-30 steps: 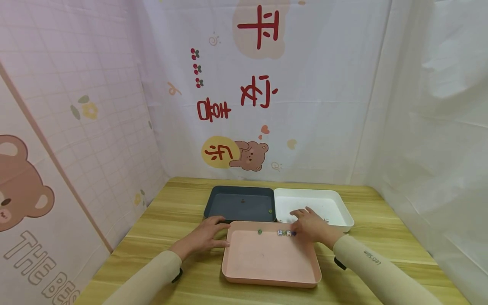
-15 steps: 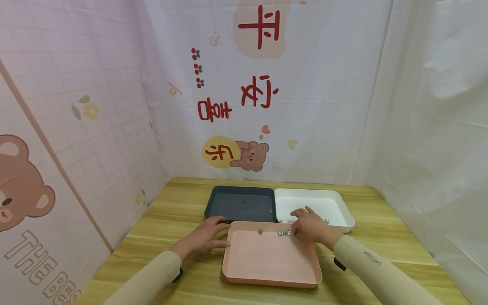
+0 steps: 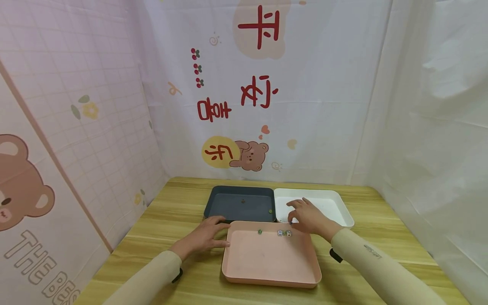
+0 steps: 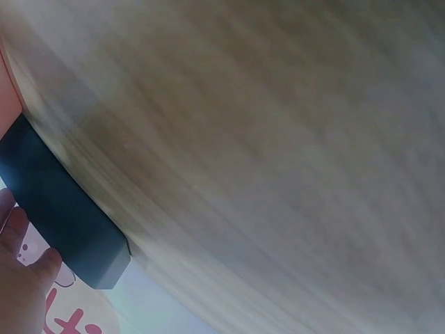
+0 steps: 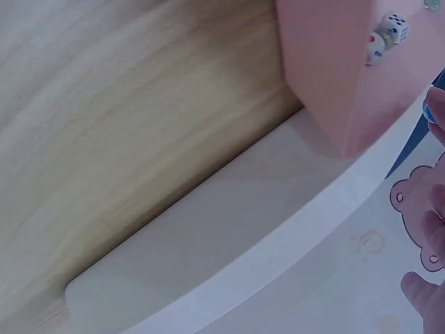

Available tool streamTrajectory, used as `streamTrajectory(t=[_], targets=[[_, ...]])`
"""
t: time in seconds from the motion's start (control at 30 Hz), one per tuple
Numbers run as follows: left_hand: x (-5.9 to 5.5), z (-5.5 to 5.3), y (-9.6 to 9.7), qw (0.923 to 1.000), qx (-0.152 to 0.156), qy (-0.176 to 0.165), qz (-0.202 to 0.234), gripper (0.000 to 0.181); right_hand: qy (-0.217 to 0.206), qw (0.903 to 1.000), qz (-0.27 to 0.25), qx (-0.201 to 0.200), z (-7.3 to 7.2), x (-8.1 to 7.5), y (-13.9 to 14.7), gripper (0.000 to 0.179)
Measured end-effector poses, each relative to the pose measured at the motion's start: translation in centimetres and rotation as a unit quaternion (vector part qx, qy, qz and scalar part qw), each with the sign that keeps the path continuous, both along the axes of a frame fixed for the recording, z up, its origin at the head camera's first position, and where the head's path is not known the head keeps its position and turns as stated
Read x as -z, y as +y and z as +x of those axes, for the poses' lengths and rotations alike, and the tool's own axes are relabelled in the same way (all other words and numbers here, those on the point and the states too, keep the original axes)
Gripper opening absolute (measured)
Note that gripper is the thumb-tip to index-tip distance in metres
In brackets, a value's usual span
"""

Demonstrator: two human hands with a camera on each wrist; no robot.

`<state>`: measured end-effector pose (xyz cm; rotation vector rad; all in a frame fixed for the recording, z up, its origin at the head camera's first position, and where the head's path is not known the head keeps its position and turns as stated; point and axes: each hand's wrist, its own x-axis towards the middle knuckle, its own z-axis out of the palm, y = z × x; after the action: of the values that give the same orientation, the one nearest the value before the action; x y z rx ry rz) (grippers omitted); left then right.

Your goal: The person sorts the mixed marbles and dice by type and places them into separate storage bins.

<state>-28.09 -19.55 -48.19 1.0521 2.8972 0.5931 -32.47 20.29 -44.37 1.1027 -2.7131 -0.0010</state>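
Note:
My right hand (image 3: 310, 218) is over the far right corner of the pink tray (image 3: 267, 262). Between thumb and forefinger it pinches a small, shiny blue round piece (image 5: 429, 111); the other fingers spread over the white tray (image 3: 343, 209). Inside the pink tray, two white dice (image 5: 395, 28) sit near the far wall with a green piece (image 3: 284, 233) between them. A separate green piece (image 3: 260, 231) lies further left. My left hand (image 3: 202, 236) rests at the pink tray's left wall, thumb and fingers loosely extended along the rim.
Behind the pink tray stands a dark grey tray (image 3: 228, 207) holding a brown piece (image 3: 242, 201) and a green piece (image 3: 270, 211). The white tray adjoins it on the right. All stand on a wood-grain table (image 3: 381, 237) before a printed cloth backdrop.
My right hand has lifted the blue piece from beside the dice and moved it away toward the white tray. The left hand stays in place.

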Motion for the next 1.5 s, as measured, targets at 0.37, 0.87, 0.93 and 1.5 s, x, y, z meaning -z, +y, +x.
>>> streamTrajectory(t=[0.37,0.87,0.93,1.5], targets=[[0.2,-0.2,-0.2,1.0,-0.002,0.002,-0.004,0.07,-0.015,0.9994,-0.012,0.029,-1.2,-0.8,-2.5,0.007],[-0.2,-0.2,0.1,0.9933,0.006,0.064,-0.096,0.07,-0.033,0.9968,-0.032,0.065,-2.1,-0.9,-4.5,0.005],[-0.2,-0.2,0.2,0.9913,0.006,0.071,-0.111,0.069,-0.048,0.9955,-0.034,0.075,-2.1,-0.9,-4.8,0.005],[0.0,-0.4,0.2,0.9789,0.014,0.11,-0.171,0.073,-0.079,0.9926,-0.02,0.09,-1.8,-0.7,-7.2,0.006]])
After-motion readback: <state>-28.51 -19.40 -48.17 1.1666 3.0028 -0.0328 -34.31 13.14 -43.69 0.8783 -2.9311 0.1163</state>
